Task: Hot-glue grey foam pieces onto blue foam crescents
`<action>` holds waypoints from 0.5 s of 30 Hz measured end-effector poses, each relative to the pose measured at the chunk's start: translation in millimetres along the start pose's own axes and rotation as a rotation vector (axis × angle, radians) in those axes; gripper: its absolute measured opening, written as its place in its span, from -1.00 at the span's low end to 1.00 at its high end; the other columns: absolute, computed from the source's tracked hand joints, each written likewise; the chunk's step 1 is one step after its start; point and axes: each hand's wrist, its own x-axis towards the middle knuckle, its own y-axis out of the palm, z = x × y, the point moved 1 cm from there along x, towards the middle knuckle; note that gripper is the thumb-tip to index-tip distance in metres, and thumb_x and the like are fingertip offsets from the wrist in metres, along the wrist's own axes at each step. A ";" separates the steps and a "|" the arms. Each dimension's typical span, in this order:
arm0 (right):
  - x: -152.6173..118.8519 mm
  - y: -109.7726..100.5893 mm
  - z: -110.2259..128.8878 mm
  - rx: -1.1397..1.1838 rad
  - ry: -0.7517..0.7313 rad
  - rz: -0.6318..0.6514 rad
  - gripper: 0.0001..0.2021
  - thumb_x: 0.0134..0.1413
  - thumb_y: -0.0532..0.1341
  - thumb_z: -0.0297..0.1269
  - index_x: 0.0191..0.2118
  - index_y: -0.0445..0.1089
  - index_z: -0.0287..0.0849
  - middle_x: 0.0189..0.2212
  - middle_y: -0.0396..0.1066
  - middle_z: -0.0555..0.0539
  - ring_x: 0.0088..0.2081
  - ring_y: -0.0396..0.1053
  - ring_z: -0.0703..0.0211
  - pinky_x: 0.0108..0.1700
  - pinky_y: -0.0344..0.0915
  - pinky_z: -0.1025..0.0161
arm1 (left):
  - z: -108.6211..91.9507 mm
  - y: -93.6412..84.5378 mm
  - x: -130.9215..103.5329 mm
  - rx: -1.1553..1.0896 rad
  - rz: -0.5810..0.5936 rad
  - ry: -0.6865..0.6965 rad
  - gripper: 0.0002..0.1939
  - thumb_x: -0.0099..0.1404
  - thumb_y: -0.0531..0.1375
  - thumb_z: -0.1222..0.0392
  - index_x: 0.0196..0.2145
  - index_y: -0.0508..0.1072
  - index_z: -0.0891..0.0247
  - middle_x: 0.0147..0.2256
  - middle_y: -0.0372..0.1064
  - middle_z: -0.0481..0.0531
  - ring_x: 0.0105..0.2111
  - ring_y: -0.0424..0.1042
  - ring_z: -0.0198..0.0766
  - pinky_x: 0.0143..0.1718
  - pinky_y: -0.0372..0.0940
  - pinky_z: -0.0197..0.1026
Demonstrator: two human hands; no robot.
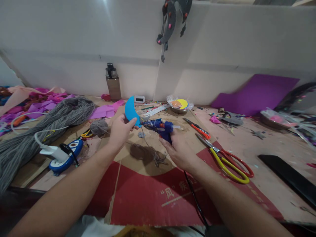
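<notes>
Between the fingers of my left hand (123, 130) is a blue crescent-shaped cutout (130, 110), held up above the cardboard. My right hand (180, 149) is wrapped around the handle of a blue hot glue gun (160, 126). The gun's nozzle points left at the lower tip of the crescent, and I cannot tell whether they touch. A clear glue stick pokes out of its back end. Below the crescent hangs grey yarn (149, 144), running down to a loose tangle on the cardboard.
Red-and-brown cardboard (143, 194) covers the middle of the table. To the right lie scissors (229, 161), an orange utility knife (199, 130) and a black phone-like slab (288, 176). On the left are a grey yarn bundle (49, 128) and a blue power strip (66, 158). A black cord trails from the gun.
</notes>
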 end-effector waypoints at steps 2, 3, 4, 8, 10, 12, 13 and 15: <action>0.1 0.5 -0.7 -0.009 0.005 0.008 -0.66 0.19 0.02 -0.22 0.04 0.23 -0.22 -0.13 0.43 -0.25 -0.15 0.41 -0.02 -0.08 0.34 0.08 | 0.3 -0.5 0.6 0.003 -0.013 -0.001 -0.78 0.13 0.25 0.07 -0.39 0.40 0.29 -0.56 0.41 -0.02 -0.55 0.37 -0.31 -0.50 0.19 -0.27; 0.3 0.7 -0.8 -0.008 0.001 0.008 -0.66 0.19 0.02 -0.22 0.04 0.23 -0.22 -0.13 0.43 -0.25 -0.14 0.41 -0.02 -0.08 0.34 0.08 | 0.5 -0.5 0.8 0.004 -0.016 -0.001 -0.78 0.12 0.25 0.07 -0.39 0.40 0.29 -0.56 0.41 -0.02 -0.55 0.37 -0.31 -0.50 0.19 -0.28; 0.6 0.8 -0.8 -0.005 -0.008 0.004 -0.66 0.19 0.02 -0.23 0.04 0.23 -0.22 -0.13 0.43 -0.25 -0.14 0.41 -0.02 -0.08 0.34 0.08 | 0.7 -0.2 0.8 0.005 -0.012 -0.005 -0.78 0.12 0.25 0.07 -0.39 0.40 0.29 -0.55 0.41 -0.02 -0.55 0.38 -0.31 -0.50 0.19 -0.28; 1.2 0.6 -0.9 0.006 -0.041 -0.042 -0.64 0.19 0.02 -0.23 0.06 0.21 -0.25 -0.11 0.42 -0.28 -0.12 0.40 -0.04 -0.05 0.34 0.05 | 2.5 1.8 0.2 0.006 0.023 -0.025 -0.77 0.11 0.26 0.08 -0.36 0.41 0.29 -0.55 0.42 -0.02 -0.57 0.38 -0.31 -0.52 0.19 -0.28; 1.4 0.3 -1.0 0.009 -0.042 -0.060 -0.63 0.18 0.03 -0.22 0.07 0.20 -0.26 -0.10 0.42 -0.29 -0.10 0.40 -0.06 -0.05 0.34 0.03 | 3.6 2.4 -0.3 0.017 0.027 -0.026 -0.76 0.11 0.26 0.07 -0.34 0.41 0.30 -0.55 0.42 -0.02 -0.58 0.38 -0.31 -0.52 0.19 -0.28; 1.6 -0.1 -0.8 0.016 -0.040 -0.064 -0.63 0.18 0.04 -0.23 0.07 0.21 -0.25 -0.10 0.42 -0.28 -0.10 0.41 -0.06 -0.05 0.34 0.03 | 4.2 2.6 -0.7 0.028 0.029 -0.026 -0.75 0.12 0.27 0.07 -0.34 0.41 0.30 -0.55 0.42 -0.02 -0.58 0.39 -0.31 -0.52 0.19 -0.27; 1.7 -0.3 -0.6 0.019 -0.039 -0.065 -0.63 0.17 0.04 -0.23 0.06 0.21 -0.24 -0.10 0.42 -0.28 -0.10 0.41 -0.06 -0.05 0.34 0.03 | 4.2 2.7 -0.8 0.032 0.028 -0.026 -0.75 0.11 0.27 0.07 -0.35 0.40 0.30 -0.55 0.42 -0.01 -0.58 0.39 -0.30 -0.52 0.19 -0.27; 1.8 -0.5 -0.1 0.021 -0.042 -0.068 -0.64 0.17 0.04 -0.23 0.06 0.22 -0.24 -0.10 0.42 -0.27 -0.09 0.41 -0.06 -0.04 0.33 0.04 | 3.7 2.6 -0.9 0.030 0.028 -0.029 -0.76 0.11 0.27 0.07 -0.36 0.41 0.30 -0.56 0.42 -0.02 -0.58 0.39 -0.30 -0.52 0.19 -0.28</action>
